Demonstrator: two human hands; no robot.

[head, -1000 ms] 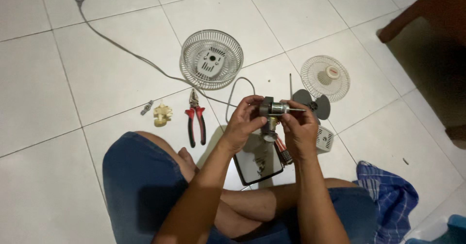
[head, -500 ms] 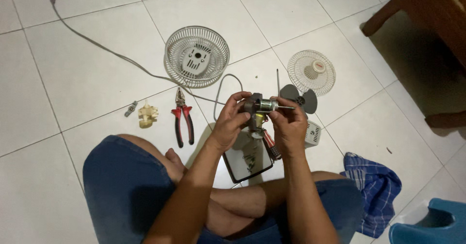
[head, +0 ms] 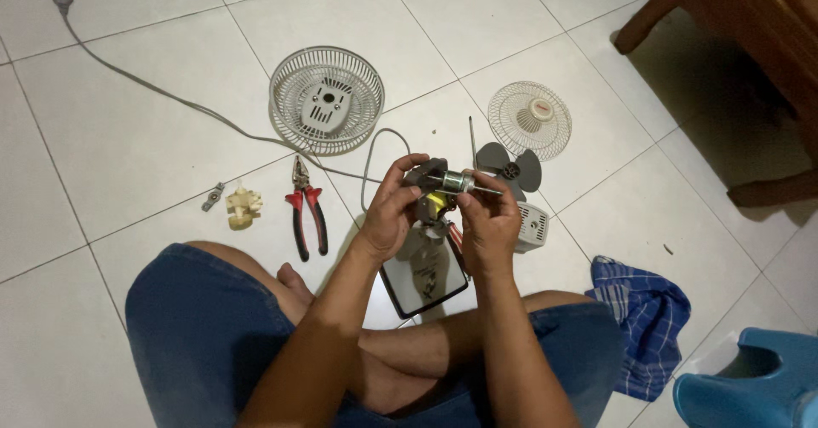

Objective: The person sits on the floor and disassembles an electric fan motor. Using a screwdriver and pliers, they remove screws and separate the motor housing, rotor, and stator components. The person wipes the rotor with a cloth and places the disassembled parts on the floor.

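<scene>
One label is seen: a small round badge [head: 535,106], reddish with a pale rim, set at the centre of the smaller white fan grille [head: 529,120] that lies on the tiled floor [head: 153,147] to the upper right of the hands. Its markings are too small to be made out. No packages, signs or screens are seen.

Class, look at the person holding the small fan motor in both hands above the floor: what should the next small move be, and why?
Probably keep the left hand steadying the fan motor while the right hand turns its shaft. Both hands already grip it, the shaft juts free to the right, and the pliers lie apart on the floor.
</scene>
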